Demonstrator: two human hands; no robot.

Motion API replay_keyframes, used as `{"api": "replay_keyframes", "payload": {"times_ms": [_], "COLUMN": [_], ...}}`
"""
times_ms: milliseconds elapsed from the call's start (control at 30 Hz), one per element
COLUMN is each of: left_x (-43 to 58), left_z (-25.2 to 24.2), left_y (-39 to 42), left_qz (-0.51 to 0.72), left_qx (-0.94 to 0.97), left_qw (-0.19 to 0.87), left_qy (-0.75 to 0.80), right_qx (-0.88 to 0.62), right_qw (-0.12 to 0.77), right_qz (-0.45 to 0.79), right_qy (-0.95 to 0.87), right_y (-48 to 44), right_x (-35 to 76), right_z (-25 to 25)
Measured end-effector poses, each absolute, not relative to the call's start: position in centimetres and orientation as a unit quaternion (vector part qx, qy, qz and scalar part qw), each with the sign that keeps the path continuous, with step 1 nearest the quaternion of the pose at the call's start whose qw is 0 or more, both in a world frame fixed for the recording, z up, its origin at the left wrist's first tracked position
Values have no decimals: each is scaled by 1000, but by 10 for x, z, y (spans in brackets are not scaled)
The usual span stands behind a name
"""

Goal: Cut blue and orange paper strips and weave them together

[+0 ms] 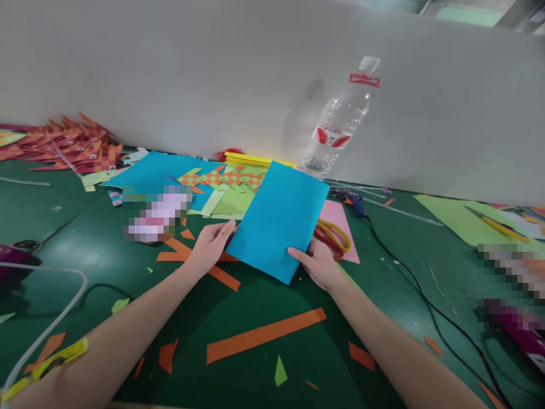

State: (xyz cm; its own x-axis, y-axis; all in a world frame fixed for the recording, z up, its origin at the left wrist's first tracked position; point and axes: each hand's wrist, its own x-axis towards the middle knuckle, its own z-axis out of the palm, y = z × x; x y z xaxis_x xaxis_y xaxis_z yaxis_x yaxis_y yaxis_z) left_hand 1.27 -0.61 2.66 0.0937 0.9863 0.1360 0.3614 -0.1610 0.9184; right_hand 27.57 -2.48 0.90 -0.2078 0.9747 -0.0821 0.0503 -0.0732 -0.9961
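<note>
A blue sheet (279,221) is held up at the centre of the frame, tilted, above a green table (242,383). Its lower right edge is pinched by the right hand (319,262), the thumb laid on the front and the other fingers partly hidden behind. The left edge is met by the left hand (215,241); its thumb and forefinger are brought close together, but whether the paper is pinched there cannot be told.

Yellow and red handles (339,234) and pink paper (351,241) are partly covered by the sheet and the right hand. Behind the sheet, woven paper fish (232,177) are partly blocked, and a clear bottle (340,122) is seen leaning at upper right. Crossed orange strips (227,278) are overlapped by the left hand; another orange strip (266,336) is seen at lower centre.
</note>
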Motion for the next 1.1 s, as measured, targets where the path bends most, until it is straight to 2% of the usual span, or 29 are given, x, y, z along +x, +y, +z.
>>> {"api": "replay_keyframes", "payload": {"times_ms": [167, 333, 833, 1100], "left_x": [15, 15, 18, 14], "left_z": [31, 28, 26, 27], "left_y": [-10, -11, -11, -8], "left_qz": [388, 353, 353, 349], "left_qx": [692, 666, 667, 701], "left_qw": [380, 450, 425, 377], "left_qy": [476, 478, 500, 494], "right_qx": [-470, -471, -468, -478], "right_qw": [423, 430, 434, 438], "right_qz": [561, 561, 574, 554], "right_qy": [-534, -527, -514, -523], "right_y": [-26, -27, -27, -27], "right_x": [278, 279, 280, 273], "right_z": [9, 9, 9, 15]}}
